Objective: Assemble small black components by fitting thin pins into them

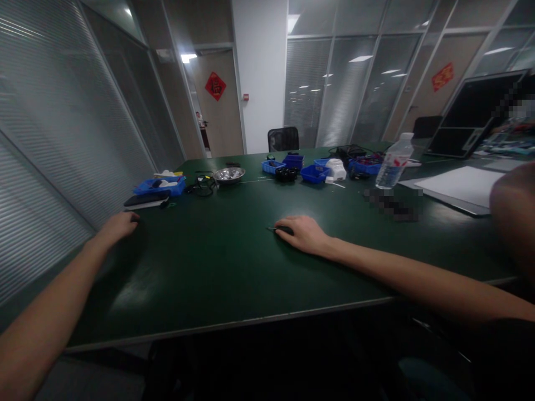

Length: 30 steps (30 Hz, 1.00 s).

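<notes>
My right hand [304, 234] rests on the green table [200, 262], fingers curled round a thin metal-tipped tool [271, 228]. Its slim shaft points left past my fingertips; most of its dark body is hidden under the hand. At the table's left side is my left hand [121, 225], palm down, with fingers bent and slightly apart and nothing visible in them. Just beyond it lies a dark flat case or notebook [146, 198], beside a blue tray [178, 187] of small items.
Across the table stand a metal bowl [229, 176], black cables [203, 187], several blue bins [314, 174] and a white object [335, 169]. To the right are a water bottle [394, 161], white paper [457, 186] and a dark open case [476, 114]. Part of another person [514, 211] shows at right.
</notes>
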{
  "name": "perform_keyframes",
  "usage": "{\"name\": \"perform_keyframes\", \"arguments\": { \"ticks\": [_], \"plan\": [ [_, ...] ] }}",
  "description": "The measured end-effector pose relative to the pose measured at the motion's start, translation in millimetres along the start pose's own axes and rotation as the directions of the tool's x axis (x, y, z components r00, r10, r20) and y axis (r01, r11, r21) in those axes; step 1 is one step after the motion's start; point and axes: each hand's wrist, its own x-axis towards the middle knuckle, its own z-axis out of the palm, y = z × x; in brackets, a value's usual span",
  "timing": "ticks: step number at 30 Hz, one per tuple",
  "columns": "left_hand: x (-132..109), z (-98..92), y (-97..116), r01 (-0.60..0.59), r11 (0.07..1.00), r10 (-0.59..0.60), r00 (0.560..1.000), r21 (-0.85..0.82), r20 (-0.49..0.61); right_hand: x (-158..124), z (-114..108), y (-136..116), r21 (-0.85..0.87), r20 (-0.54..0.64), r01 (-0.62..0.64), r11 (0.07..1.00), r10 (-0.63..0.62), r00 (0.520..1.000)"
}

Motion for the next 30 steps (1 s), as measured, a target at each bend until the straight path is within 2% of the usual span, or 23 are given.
{"name": "perform_keyframes", "arguments": {
  "ticks": [6,10,16,23,30],
  "plan": [
    [-8,-7.5,12,0.091,0.99,-0.094,0.995,0.11,0.022,0,1,1,-0.004,0.0,-0.006,1.0,0.006,1.0],
    [-14,-12.7,14,0.093,0.985,-0.095,0.995,0.146,0.009,0,1,2,-0.005,0.001,-0.004,1.0,0.004,1.0],
    [-12,-17.1,15,0.11,0.974,-0.126,0.99,0.198,0.071,0,1,1,0.003,0.002,-0.008,1.0,0.008,1.0],
    [-13,-20.1,17,0.082,0.971,-0.103,0.991,0.223,0.085,1,2,2,0.008,-0.001,0.002,1.0,-0.002,1.0],
    [-15,-21.2,15,0.086,0.977,-0.089,0.996,0.197,0.01,1,0,0,0.016,0.009,-0.004,1.0,0.004,1.0]
  ]
}}
